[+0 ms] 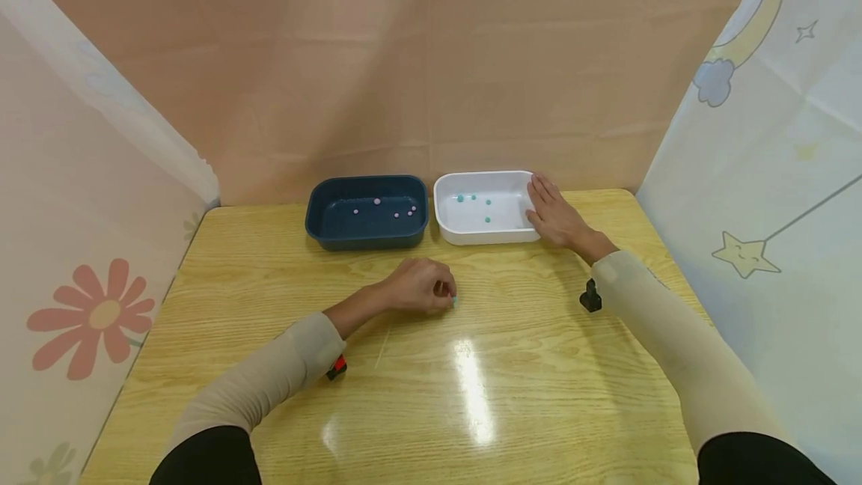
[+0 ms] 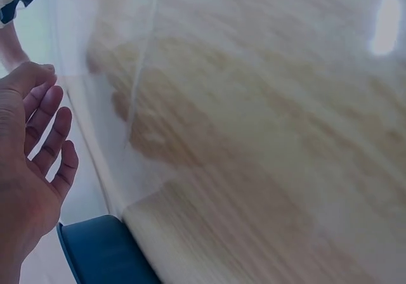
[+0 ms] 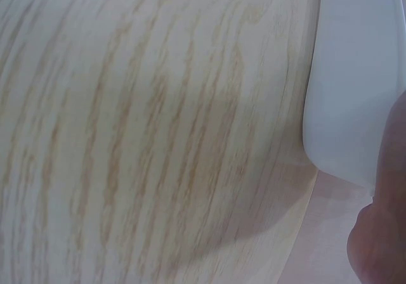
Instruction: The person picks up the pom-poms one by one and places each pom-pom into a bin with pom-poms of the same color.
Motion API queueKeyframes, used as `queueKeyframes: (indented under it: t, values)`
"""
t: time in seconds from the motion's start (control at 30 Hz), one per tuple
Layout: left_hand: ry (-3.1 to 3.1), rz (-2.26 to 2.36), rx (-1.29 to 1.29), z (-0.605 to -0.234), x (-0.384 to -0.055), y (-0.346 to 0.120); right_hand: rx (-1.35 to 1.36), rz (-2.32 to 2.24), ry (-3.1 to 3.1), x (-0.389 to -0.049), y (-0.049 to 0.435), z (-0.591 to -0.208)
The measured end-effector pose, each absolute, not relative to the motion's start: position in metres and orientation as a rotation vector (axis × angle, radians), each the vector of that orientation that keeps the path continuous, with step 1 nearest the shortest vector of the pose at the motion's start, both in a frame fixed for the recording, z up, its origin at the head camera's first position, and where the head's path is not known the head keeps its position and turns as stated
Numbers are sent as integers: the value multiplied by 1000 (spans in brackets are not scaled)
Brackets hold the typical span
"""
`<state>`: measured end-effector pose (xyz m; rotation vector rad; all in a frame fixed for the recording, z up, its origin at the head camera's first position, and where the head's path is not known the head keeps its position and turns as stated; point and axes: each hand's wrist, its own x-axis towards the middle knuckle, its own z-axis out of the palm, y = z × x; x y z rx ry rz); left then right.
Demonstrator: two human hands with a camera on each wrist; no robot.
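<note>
My left hand [image 1: 419, 287] pinches a small teal bead [image 1: 454, 302] between thumb and forefinger, low over the table in front of the trays. In the left wrist view its other fingers [image 2: 47, 138] are loosely bent, and the bead is out of sight there. My right hand [image 1: 557, 217] rests with extended fingers on the right end of a white tray [image 1: 488, 238]. Several teal beads [image 1: 488, 202] lie inside that tray. Just left of it stands a dark blue tray [image 1: 367, 242] with several pink beads [image 1: 377, 201].
Both trays stand near the far edge of the wood-grain table [image 1: 539, 365], against a tan backdrop [image 1: 431, 81]. Patterned white panels [image 1: 774, 171] flank the table. Small black wrist cameras [image 1: 590, 298] hang below the sleeves.
</note>
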<state>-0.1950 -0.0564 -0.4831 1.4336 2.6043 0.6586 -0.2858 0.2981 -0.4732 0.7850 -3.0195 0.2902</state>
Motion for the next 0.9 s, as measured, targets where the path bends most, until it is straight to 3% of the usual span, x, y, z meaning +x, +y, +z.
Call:
queueKeyframes:
  t: [0.9]
  values:
    - [2770,910,1381,-436,-221,-62,767,280,-3024,-286,298,-474]
